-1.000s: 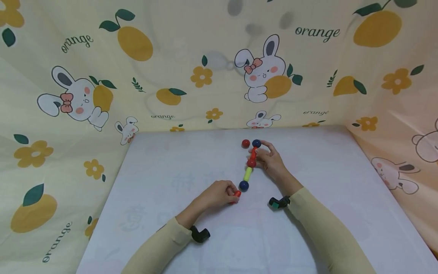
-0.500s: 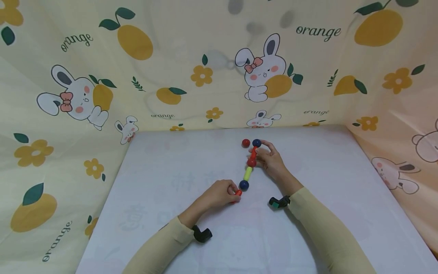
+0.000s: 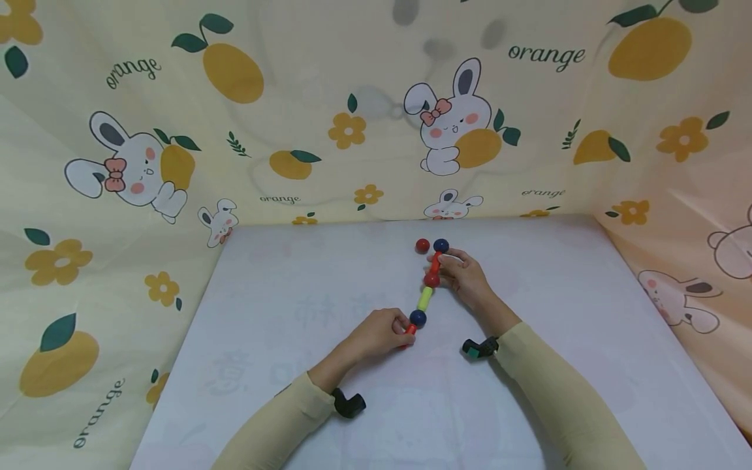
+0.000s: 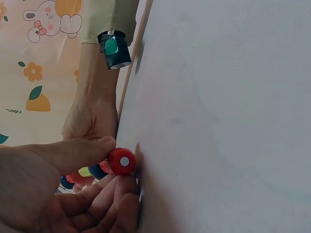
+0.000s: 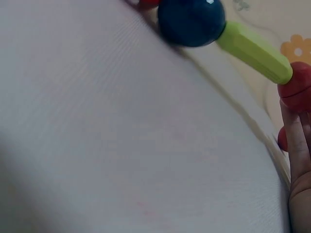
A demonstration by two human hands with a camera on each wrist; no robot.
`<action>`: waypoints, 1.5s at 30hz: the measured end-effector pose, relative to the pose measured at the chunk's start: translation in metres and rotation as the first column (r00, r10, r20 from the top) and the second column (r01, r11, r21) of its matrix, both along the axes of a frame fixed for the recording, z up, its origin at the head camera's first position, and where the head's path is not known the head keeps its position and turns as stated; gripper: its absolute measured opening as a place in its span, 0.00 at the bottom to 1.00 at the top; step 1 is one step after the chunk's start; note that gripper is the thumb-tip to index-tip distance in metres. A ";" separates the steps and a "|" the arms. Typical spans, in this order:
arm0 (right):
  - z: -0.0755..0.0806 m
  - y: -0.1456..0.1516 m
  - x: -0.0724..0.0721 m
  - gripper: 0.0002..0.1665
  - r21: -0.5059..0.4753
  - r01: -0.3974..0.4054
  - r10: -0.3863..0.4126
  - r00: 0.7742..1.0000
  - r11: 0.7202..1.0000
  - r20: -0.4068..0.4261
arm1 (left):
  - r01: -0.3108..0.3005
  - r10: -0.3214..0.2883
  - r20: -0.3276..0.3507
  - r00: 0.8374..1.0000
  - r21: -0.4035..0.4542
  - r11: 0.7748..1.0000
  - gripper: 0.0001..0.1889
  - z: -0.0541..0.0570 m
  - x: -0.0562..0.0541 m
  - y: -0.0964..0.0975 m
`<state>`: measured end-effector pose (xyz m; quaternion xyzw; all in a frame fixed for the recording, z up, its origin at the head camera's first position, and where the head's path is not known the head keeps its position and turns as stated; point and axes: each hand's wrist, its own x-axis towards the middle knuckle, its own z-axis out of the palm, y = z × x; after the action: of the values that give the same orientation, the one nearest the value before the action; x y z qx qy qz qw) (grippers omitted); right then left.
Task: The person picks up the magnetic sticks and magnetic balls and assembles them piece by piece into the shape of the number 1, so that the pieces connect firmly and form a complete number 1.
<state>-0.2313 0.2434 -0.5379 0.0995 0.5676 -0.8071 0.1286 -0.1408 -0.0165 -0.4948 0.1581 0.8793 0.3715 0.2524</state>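
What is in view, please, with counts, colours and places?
Glossy blue balls: 2, dark, one far, one near
Glossy red balls: 2, red, one between these, one far left
Short rods: 2, red, on blue balls' near sides
Faceted rod: 1, yellow-green, between nearer two balls
Flat tabletop: 1, white, beneath
Printed cloth: 1, cream, behind and beside
Cameras: 2, black, on wrists
Sleeves: 2, beige, on arms
Left hand: 1, pinching near red rod
Right hand: 1, holding far red rod
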 end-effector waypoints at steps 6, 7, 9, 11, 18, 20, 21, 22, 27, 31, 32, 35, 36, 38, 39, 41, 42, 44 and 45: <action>0.000 0.000 0.000 0.36 -0.002 0.007 -0.007 1.000 1.000 -0.004 | -0.006 0.006 -0.012 1.000 -0.007 1.000 0.16 0.000 0.000 0.001; 0.001 -0.001 0.000 0.36 -0.002 0.010 -0.010 1.000 1.000 -0.002 | -0.007 0.007 -0.015 1.000 -0.001 1.000 0.16 -0.001 0.000 0.001; 0.001 0.000 0.000 0.37 -0.001 0.013 -0.013 1.000 1.000 0.002 | -0.008 0.008 -0.019 1.000 0.005 1.000 0.16 -0.002 0.000 0.001; 0.001 0.000 0.001 0.37 0.002 0.016 -0.016 1.000 1.000 0.006 | -0.011 0.011 -0.017 1.000 0.013 1.000 0.16 -0.003 0.000 0.002; 0.000 0.001 0.002 0.38 0.021 -0.005 0.005 1.000 1.000 -0.003 | -0.015 0.015 0.002 1.000 0.027 1.000 0.18 -0.003 0.001 0.002; -0.001 0.000 0.004 0.37 0.025 -0.017 0.018 1.000 1.000 -0.018 | -0.015 0.014 0.004 1.000 0.034 0.999 0.19 -0.003 0.001 0.002; -0.002 0.000 0.004 0.36 0.024 -0.021 0.021 1.000 1.000 -0.023 | -0.015 0.014 0.006 1.000 0.036 0.999 0.19 -0.003 0.001 0.002; -0.003 0.000 0.005 0.35 0.021 -0.030 0.031 0.999 0.999 -0.030 | -0.015 0.015 0.006 1.000 0.038 0.999 0.19 -0.002 0.001 0.001; -0.005 -0.002 0.006 0.32 -0.011 -0.034 0.034 0.998 0.999 -0.046 | -0.019 0.019 -0.005 1.000 0.055 0.998 0.17 -0.003 0.002 0.001; -0.005 -0.002 0.007 0.34 -0.042 -0.029 0.027 0.998 0.999 -0.048 | -0.025 0.026 -0.007 1.000 0.076 0.997 0.16 -0.003 0.002 0.001; -0.005 -0.002 0.007 0.34 -0.048 -0.031 0.028 0.998 0.998 -0.050 | -0.025 0.026 -0.010 1.000 0.081 0.996 0.15 -0.004 0.002 0.001; -0.004 -0.002 0.008 0.35 -0.065 -0.034 0.031 0.998 0.997 -0.053 | -0.028 0.029 -0.010 1.000 0.092 0.995 0.15 -0.005 0.001 0.000; -0.004 -0.002 0.008 0.36 -0.069 -0.036 0.033 0.998 0.997 -0.054 | -0.029 0.030 -0.009 0.999 0.095 0.995 0.15 -0.005 0.001 0.000; -0.003 -0.003 0.008 0.36 -0.069 -0.039 0.035 0.998 0.997 -0.056 | -0.033 0.034 -0.008 0.999 0.100 0.994 0.15 -0.005 0.001 0.000; -0.002 -0.003 0.008 0.37 -0.065 -0.042 0.038 0.998 0.997 -0.056 | -0.036 0.037 -0.006 0.999 0.102 0.994 0.14 -0.006 0.001 0.000; -0.001 -0.004 0.008 0.38 -0.062 -0.046 0.043 0.997 0.997 -0.058 | -0.049 0.049 0.003 0.999 0.114 0.992 0.14 -0.006 0.001 -0.001; 0.000 -0.004 0.008 0.39 -0.061 -0.049 0.046 0.997 0.997 -0.058 | -0.055 0.054 0.008 0.998 0.121 0.991 0.14 -0.006 0.001 -0.001; 0.001 -0.004 0.007 0.38 -0.062 -0.044 0.041 0.998 0.997 -0.054 | -0.067 0.065 0.019 0.998 0.139 0.988 0.14 -0.007 0.000 -0.002; 0.001 -0.004 0.007 0.38 -0.063 -0.042 0.039 0.998 0.997 -0.053 | -0.072 0.069 0.027 0.997 0.147 0.986 0.14 -0.007 0.000 -0.002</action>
<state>-0.2240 0.2394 -0.5371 0.0629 0.5464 -0.8245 0.1331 -0.1412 -0.0182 -0.5020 0.1412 0.8516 0.4463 0.2360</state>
